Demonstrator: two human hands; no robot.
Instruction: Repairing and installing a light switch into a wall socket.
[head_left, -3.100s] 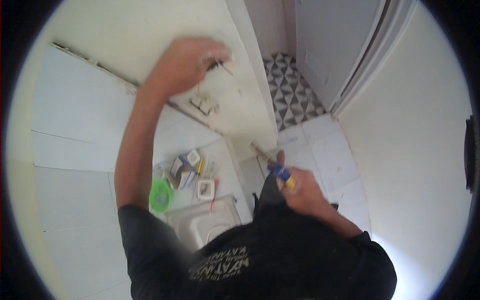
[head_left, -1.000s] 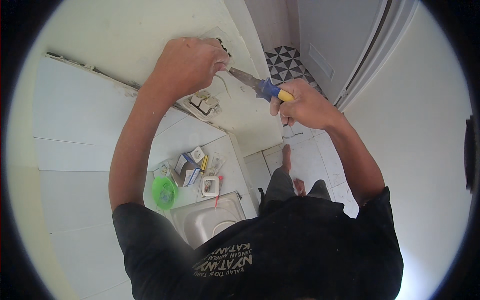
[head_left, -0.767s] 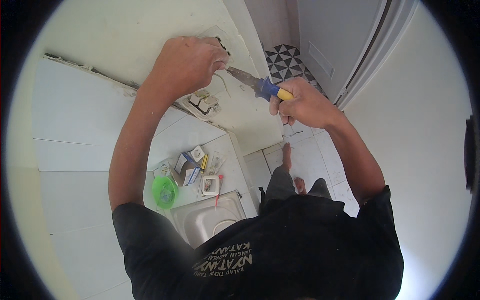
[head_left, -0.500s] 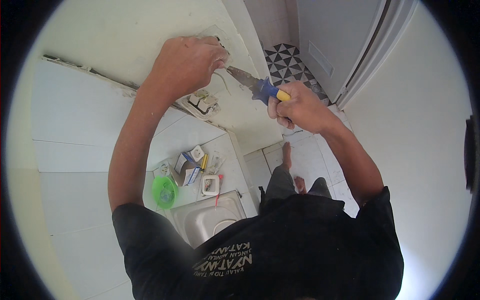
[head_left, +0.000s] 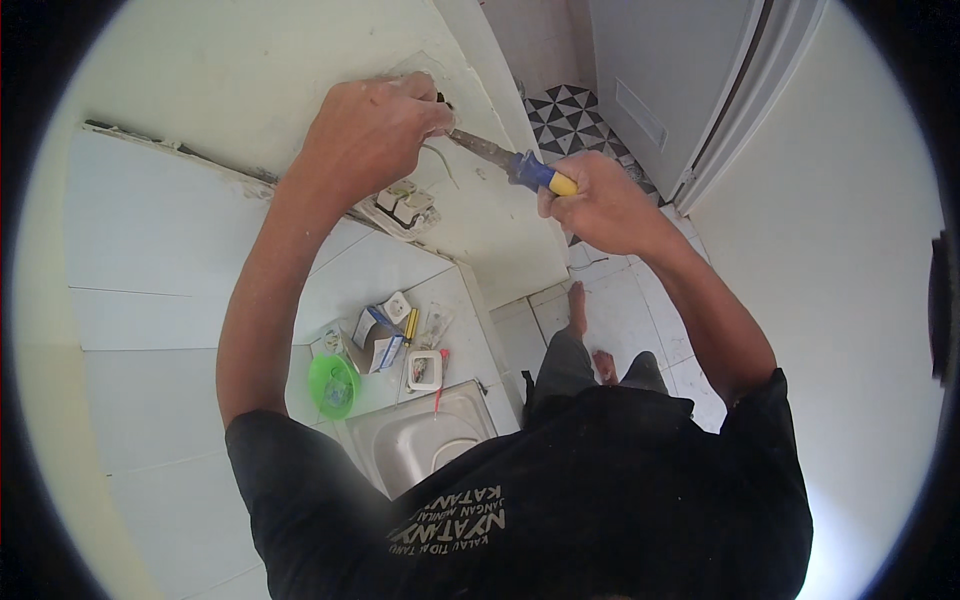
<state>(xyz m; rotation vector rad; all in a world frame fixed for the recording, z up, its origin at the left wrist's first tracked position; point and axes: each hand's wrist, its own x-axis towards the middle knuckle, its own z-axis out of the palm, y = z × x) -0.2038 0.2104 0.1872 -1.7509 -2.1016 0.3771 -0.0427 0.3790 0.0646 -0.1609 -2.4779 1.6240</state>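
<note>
High on the wall, my left hand [head_left: 375, 130] is closed in a pinch beside a dark wall opening [head_left: 443, 98]. From under its fingers hangs a thin pale wire [head_left: 444, 164]. My right hand [head_left: 605, 203] grips pliers [head_left: 528, 170] by their blue and yellow handles. Their metal jaws reach the fingertips of my left hand; whether they bite on the wire there is hidden. Just below the left hand, a white electrical fitting [head_left: 405, 208] sits on the wall, its inner parts exposed.
Below is a tiled counter with a steel sink [head_left: 385, 445], a green bowl [head_left: 333, 387], an opened box [head_left: 375, 340], a round white socket [head_left: 397, 305] and a white square frame [head_left: 425, 370]. A grey door [head_left: 675, 80] stands at the upper right, by a patterned floor [head_left: 565, 115].
The pliers have rolled in my right hand, so their jaws now show edge-on. My right hand has shifted slightly; my left hand stays at the wall.
</note>
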